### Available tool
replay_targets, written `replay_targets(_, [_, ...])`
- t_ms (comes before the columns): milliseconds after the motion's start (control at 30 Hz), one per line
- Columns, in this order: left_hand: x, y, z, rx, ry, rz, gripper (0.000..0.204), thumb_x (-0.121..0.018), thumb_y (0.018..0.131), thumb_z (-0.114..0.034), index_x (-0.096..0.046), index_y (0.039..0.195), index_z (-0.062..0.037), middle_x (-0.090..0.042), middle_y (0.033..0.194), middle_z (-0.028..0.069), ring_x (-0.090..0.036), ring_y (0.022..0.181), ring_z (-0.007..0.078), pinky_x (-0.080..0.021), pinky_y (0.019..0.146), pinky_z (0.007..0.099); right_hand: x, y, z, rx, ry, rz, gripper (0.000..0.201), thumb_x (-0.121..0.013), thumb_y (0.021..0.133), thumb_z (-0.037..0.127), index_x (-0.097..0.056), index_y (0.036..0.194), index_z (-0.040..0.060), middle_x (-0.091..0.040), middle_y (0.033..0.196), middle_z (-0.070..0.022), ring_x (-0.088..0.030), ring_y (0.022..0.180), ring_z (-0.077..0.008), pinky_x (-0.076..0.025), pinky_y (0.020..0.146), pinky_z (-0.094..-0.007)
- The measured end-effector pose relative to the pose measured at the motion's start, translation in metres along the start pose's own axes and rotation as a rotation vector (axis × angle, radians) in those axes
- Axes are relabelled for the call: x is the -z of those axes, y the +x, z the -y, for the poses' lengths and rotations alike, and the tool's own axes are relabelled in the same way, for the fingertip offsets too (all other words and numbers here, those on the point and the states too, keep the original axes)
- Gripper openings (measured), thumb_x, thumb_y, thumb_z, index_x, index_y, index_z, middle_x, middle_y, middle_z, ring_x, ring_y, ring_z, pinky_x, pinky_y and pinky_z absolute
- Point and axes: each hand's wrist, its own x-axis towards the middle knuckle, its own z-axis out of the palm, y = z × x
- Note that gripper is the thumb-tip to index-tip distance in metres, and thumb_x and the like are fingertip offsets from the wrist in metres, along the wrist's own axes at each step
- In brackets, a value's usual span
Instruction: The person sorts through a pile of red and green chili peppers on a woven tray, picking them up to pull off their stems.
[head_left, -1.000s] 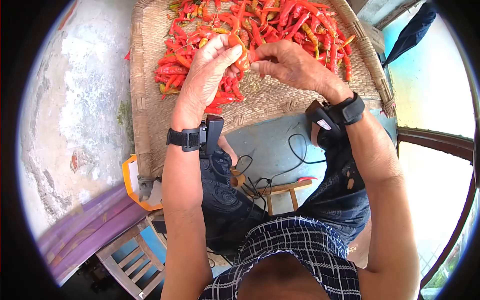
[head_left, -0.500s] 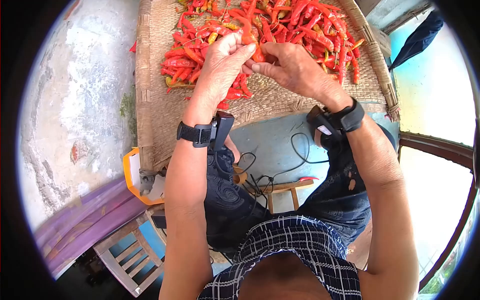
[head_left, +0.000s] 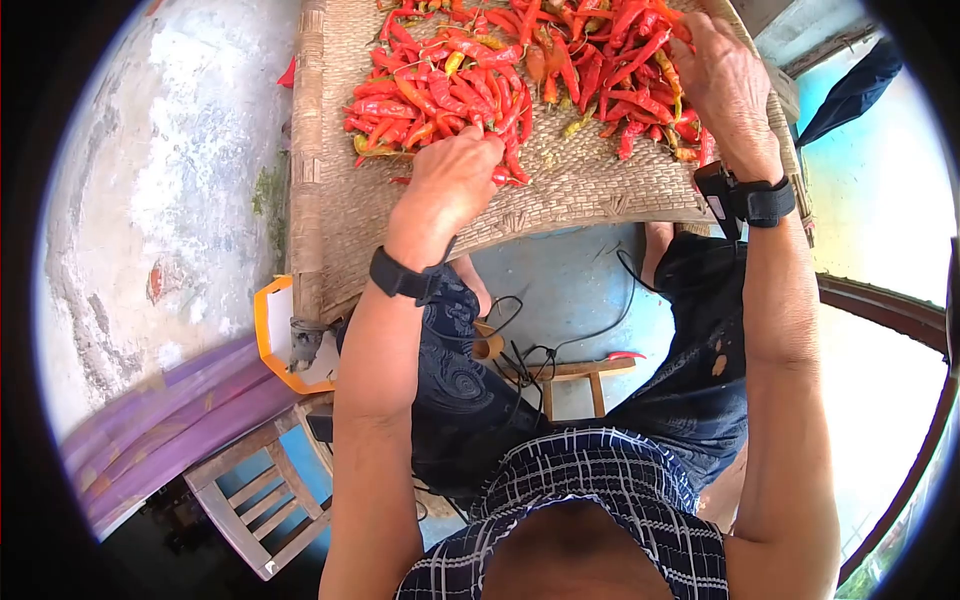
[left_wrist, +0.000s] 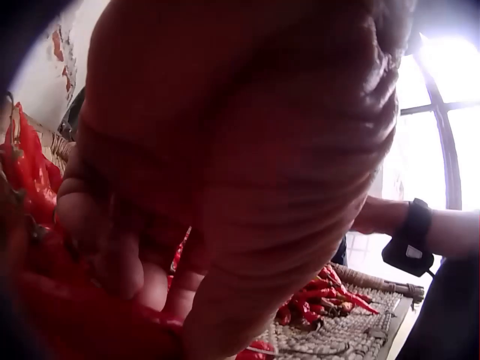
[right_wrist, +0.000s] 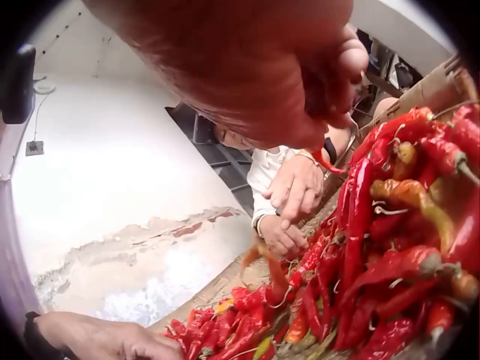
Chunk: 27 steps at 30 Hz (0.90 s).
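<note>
In the head view my left hand (head_left: pixel 455 175) reaches down to the near edge of the left pile of red chili peppers (head_left: pixel 440 90). Its fingers curl at a red chili pepper (left_wrist: pixel 90 322), blurred close to the left wrist camera. My right hand (head_left: pixel 725 95) is over the right side of the heap, wrist bent. The right wrist view shows its curled fingers pinching a red chili pepper (right_wrist: pixel 328 161), whose tip sticks out below them. Beneath that hand lie more red chili peppers (right_wrist: pixel 405 262), some yellowish, many with stems.
The peppers lie on a woven tray (head_left: pixel 560 190) with a raised rim. Across it, in the right wrist view, are another person's hands (right_wrist: pixel 296 191). A wooden stool (head_left: pixel 575 370) with a red pepper on it stands between my legs, near black cables (head_left: pixel 520 370). A wall is at left.
Both hands were together over the tray, holding an orange-red pepper between them. They have parted: the left has moved down to the left pile, the right out to the far right.
</note>
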Motion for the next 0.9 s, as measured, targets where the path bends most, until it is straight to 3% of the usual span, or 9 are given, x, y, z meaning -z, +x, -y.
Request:
replay_targets(67, [-0.003, 0.002, -0.005, 0.010, 0.137, 0.022, 0.018, -0.069, 0.072, -0.012, -0.060, 0.087, -0.0069, -0.058, 0.092, 0.0146, -0.061, 0.083, 0.0331, -0.047, 0.068, 0.0418, 0.020, 0.005, 0.018, 0.036, -0.057, -0.033, 0.034, -0.059, 0.076, 0.004, -0.053, 0.109, 0.0011, -0.053, 0.093, -0.0173, -0.054, 0.082, -0.0346, -0.045, 0.069, -0.0425])
replay_targets(200, [0.005, 0.006, 0.002, -0.057, -0.052, -0.050, 0.018, -0.067, 0.075, -0.013, -0.061, 0.091, -0.0059, -0.059, 0.081, 0.0113, -0.061, 0.077, 0.0284, -0.049, 0.067, 0.0385, -0.008, -0.001, 0.023, 0.206, 0.109, -0.065, 0.022, -0.061, 0.085, 0.021, -0.061, 0.103, 0.0089, -0.065, 0.089, -0.0147, -0.063, 0.080, -0.0339, -0.051, 0.070, -0.0411])
replay_targets(233, [0.011, 0.007, 0.002, -0.059, -0.051, -0.049, 0.018, -0.067, 0.075, -0.013, -0.061, 0.091, -0.0059, -0.059, 0.081, 0.0113, -0.061, 0.077, 0.0284, -0.049, 0.067, 0.0385, -0.018, -0.007, 0.028, 0.111, 0.306, 0.063, 0.019, -0.062, 0.084, 0.018, -0.062, 0.100, 0.0071, -0.065, 0.087, -0.0137, -0.063, 0.080, -0.0326, -0.051, 0.070, -0.0392])
replay_targets(300, [0.023, 0.008, 0.000, 0.092, -0.468, -0.131, 0.016, -0.065, 0.082, -0.017, -0.061, 0.093, -0.0057, -0.059, 0.077, 0.0029, -0.058, 0.070, 0.0147, -0.048, 0.064, 0.0301, -0.019, -0.010, 0.050, 0.052, 0.519, 0.207, 0.015, -0.065, 0.081, 0.018, -0.063, 0.088, 0.0045, -0.064, 0.077, -0.0168, -0.064, 0.073, -0.0331, -0.051, 0.064, -0.0401])
replay_targets(400, [0.030, 0.013, -0.002, 0.223, -0.870, -0.226, 0.018, -0.063, 0.088, -0.021, -0.060, 0.096, -0.0058, -0.058, 0.081, -0.0028, -0.052, 0.068, 0.0060, -0.046, 0.064, 0.0236, -0.028, -0.018, 0.077, 0.006, 0.800, 0.369, 0.020, -0.066, 0.082, 0.020, -0.062, 0.087, 0.0015, -0.062, 0.074, -0.0185, -0.063, 0.070, -0.0330, -0.051, 0.064, -0.0393])
replay_targets(633, [0.028, 0.016, -0.007, 0.162, -1.275, -0.279, 0.023, -0.063, 0.088, -0.022, -0.058, 0.100, -0.0030, -0.059, 0.082, -0.0002, -0.056, 0.070, 0.0064, -0.048, 0.062, 0.0214, -0.033, -0.019, 0.108, 0.028, 0.883, 0.561, 0.030, -0.069, 0.082, 0.026, -0.061, 0.085, -0.0023, -0.059, 0.067, -0.0196, -0.060, 0.063, -0.0330, -0.047, 0.058, -0.0403])
replay_targets(767, [0.034, 0.010, 0.001, 0.241, -1.266, -0.268, 0.023, -0.065, 0.085, -0.018, -0.059, 0.101, -0.0040, -0.061, 0.082, 0.0027, -0.059, 0.070, 0.0113, -0.049, 0.062, 0.0251, -0.039, -0.009, 0.094, -0.033, 0.841, 0.470, 0.029, -0.069, 0.082, 0.026, -0.062, 0.081, -0.0013, -0.058, 0.063, -0.0187, -0.060, 0.059, -0.0312, -0.047, 0.055, -0.0393])
replay_targets(833, [0.026, 0.007, 0.007, 0.076, -0.492, -0.231, 0.024, -0.066, 0.083, -0.014, -0.057, 0.103, -0.0051, -0.061, 0.081, 0.0044, -0.059, 0.075, 0.0122, -0.048, 0.064, 0.0286, -0.024, 0.003, 0.080, -0.116, 0.678, 0.377, 0.029, -0.068, 0.082, 0.027, -0.062, 0.080, -0.0007, -0.059, 0.063, -0.0181, -0.060, 0.058, -0.0307, -0.048, 0.055, -0.0390])
replay_targets(900, [0.016, 0.003, 0.006, 0.032, -0.362, -0.263, 0.027, -0.068, 0.080, -0.013, -0.056, 0.103, -0.0051, -0.061, 0.081, 0.0083, -0.061, 0.076, 0.0183, -0.048, 0.065, 0.0320, -0.022, 0.009, 0.051, -0.061, 0.429, 0.238, 0.033, -0.064, 0.086, 0.033, -0.064, 0.091, 0.0004, -0.058, 0.063, -0.0155, -0.058, 0.058, -0.0246, -0.046, 0.057, -0.0381])
